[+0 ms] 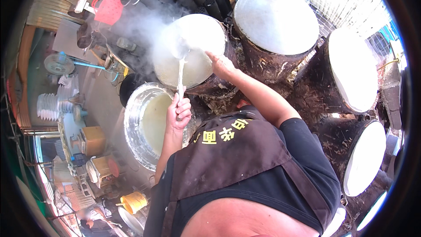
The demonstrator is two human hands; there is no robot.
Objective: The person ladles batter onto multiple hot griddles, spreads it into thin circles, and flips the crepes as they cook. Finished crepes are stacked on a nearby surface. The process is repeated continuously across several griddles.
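Observation:
My left hand (179,110) is wrapped round the pale, batter-smeared handle of a ladle (180,72). The ladle's head lies over a round, pale griddle (204,28) on a rusty drum, and steam blurs it. A wet, cream-coloured layer covers the griddle's near part. My right hand (220,66) reaches over the griddle's right rim with its fingers stretched toward the surface; whether the fingertips touch it I cannot tell. Just left of my left forearm stands a large metal basin (133,120), its wall streaked with white, holding pale, creamy batter (155,123).
More rusty drums with round white tops stand ahead and to my right, such as a far one (276,19) and a right one (353,70). A red plastic basket (108,9) is at far left. A fan (59,64) and a yellow bucket (133,202) are on the left.

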